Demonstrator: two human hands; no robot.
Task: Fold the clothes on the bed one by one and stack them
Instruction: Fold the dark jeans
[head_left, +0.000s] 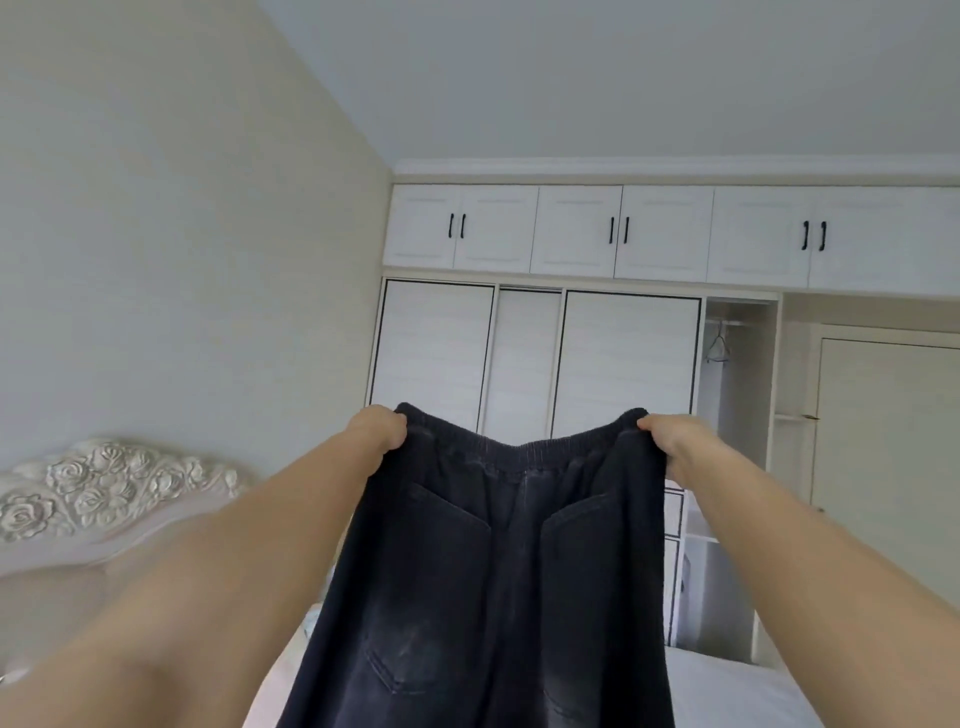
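A pair of dark blue-black trousers with an elastic waistband hangs in the air in front of me, back pockets facing me. My left hand grips the left end of the waistband. At the right end of the waistband, my right hand grips it too. Both arms are stretched forward and up. The trouser legs drop out of view at the bottom edge. The bed shows only as a strip of white sheet at the lower right.
A carved cream headboard stands at the left. A white wardrobe with sliding doors and upper cabinets fills the far wall, with an open shelf section to its right. A cream door is at the far right.
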